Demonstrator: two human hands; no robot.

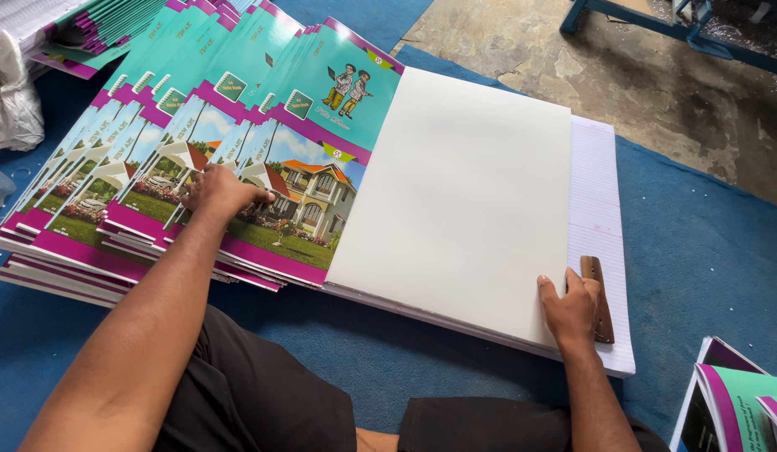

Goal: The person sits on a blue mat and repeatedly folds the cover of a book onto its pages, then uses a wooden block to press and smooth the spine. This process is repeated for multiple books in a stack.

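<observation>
Two hands down: left hand (218,192) flat on fanned teal-purple printed covers (263,167); right hand (570,306) pinching blank white sheet (459,197) edge against brown wooden block (599,299).

Blue mat (706,251) underfoot, bare concrete floor (623,75) beyond, blue metal frame (656,21), daylight

Open blue mat (706,243) lies clear to the right of the ruled paper stack (602,209), while fanned notebook covers (179,159) crowd the left side and more booklets (740,402) block the near right corner beside a concrete floor (639,84).
</observation>
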